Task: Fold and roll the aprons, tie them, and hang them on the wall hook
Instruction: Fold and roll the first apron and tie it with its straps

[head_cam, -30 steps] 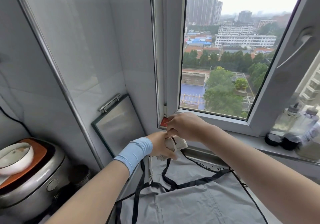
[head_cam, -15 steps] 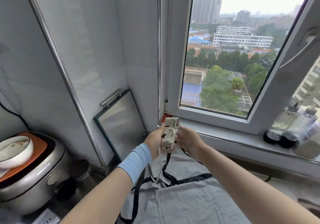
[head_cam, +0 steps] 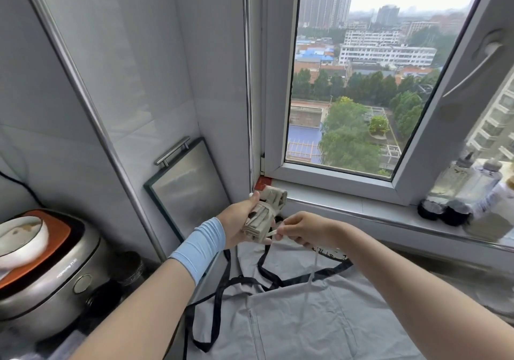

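Centre frame: left hand (head_cam: 237, 220), with a light blue cuff (head_cam: 199, 245) on the wrist, gripped a rolled beige cloth apron (head_cam: 265, 213), fingers curled around the bundle. The roll was held in the air, tilted, its upper end just short of the white window sill (head_cam: 361, 206) and close to the wall corner.

Right hand (head_cam: 304, 230), just right of the roll, pinched a thin pale tie strap (head_cam: 311, 279) between thumb and fingertips. The strap ran from the roll's lower end through the pinch and hung loose below.

Under both hands a grey fabric apron with black straps (head_cam: 300, 323) lay flat on the tabletop (head_cam: 445, 279). Its top edge was near the wall below the sill, and its black loops trailed off toward lower left.

Left side crowded: a steel tray with a bar handle (head_cam: 189, 184) leaned on the tiled wall beside the left wrist. A silver rice cooker (head_cam: 52, 281) with a white bowl (head_cam: 19, 237) on its lid stood at lower left.

Right side: the sill ran bare from the corner to the clear bottles (head_cam: 461, 184) at the far right edge. An open window sash (head_cam: 456, 81) angled inward above them.
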The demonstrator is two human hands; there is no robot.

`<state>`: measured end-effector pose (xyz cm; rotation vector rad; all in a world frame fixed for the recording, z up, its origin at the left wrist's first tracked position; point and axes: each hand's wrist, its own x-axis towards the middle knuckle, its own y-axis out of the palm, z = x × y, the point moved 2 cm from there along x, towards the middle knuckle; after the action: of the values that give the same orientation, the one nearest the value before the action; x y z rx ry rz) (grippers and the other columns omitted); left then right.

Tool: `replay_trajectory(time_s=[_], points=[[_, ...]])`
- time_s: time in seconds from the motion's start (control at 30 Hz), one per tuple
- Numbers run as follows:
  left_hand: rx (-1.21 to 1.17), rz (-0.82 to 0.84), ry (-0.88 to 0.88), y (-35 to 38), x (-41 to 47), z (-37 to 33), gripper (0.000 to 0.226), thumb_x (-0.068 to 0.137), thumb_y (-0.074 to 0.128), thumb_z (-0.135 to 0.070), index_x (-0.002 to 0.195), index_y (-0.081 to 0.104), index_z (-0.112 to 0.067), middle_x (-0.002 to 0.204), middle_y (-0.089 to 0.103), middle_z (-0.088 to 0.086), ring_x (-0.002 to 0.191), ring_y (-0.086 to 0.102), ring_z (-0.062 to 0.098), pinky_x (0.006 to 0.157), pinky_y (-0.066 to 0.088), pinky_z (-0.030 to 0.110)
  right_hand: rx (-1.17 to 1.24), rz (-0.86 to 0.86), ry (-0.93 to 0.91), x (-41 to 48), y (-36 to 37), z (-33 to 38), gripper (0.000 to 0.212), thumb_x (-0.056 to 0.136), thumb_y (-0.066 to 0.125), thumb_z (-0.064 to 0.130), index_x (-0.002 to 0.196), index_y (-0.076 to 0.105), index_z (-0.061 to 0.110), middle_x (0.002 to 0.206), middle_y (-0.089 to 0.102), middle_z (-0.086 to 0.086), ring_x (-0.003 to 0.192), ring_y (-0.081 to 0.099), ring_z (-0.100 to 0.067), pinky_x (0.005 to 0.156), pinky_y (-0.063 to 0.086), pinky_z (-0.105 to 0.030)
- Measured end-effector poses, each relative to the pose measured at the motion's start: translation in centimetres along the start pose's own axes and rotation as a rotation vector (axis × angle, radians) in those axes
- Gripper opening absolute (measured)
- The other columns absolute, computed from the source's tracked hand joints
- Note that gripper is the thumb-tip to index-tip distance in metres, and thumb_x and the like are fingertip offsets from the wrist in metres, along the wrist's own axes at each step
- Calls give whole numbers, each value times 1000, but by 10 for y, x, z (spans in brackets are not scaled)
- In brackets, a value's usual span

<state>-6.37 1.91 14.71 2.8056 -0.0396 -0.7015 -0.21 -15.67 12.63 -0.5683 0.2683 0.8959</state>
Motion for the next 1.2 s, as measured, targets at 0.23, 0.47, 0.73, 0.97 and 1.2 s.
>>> replay_trajectory(time_s=[0.23, 0.47, 0.73, 0.97, 1.2], points=[[601, -4, 111, 14, 8, 19, 49, 98, 40, -52, 121, 61, -15, 109, 70, 11, 91, 65, 20, 97, 50, 42, -512, -100, 151, 0, -23, 18, 39, 89, 38, -5, 66, 55, 21, 53, 50, 7, 48, 39, -11, 47, 34, -22], [1026, 56, 162, 26, 6, 32, 48, 103, 31, -42, 149, 29, -31, 153, 34, -10, 142, 29, 10, 117, 20, 27, -649, 40, 245, 9, -32, 23, 29, 99, 46, 34, 91, 65, 14, 68, 49, 1, 52, 37, -15, 49, 32, -25], [972, -258, -1, 16, 13, 48, 33, 103, 30, -20, 118, 54, -2, 111, 61, 20, 97, 56, 29, 95, 43, 41, -910, -41, 2, 4, -11, 60, 20, 97, 51, 23, 96, 69, 16, 82, 60, 4, 76, 54, -17, 59, 40, -25], [603, -505, -60, -7, 26, 51, 42, 105, 28, -21, 128, 51, 5, 132, 54, 19, 117, 51, 29, 93, 37, 30, -952, -71, -141, 0, 18, 50, 24, 98, 48, 22, 95, 71, 18, 103, 65, -3, 94, 57, -23, 86, 51, -39], [302, -390, 72, -17, 34, 73, 47, 94, 40, -60, 117, 65, -28, 107, 69, -3, 93, 63, 17, 94, 51, 40, -506, -178, 43, -4, 31, -13, 20, 94, 58, 23, 94, 77, 18, 85, 75, -5, 62, 65, -17, 56, 50, -27]])
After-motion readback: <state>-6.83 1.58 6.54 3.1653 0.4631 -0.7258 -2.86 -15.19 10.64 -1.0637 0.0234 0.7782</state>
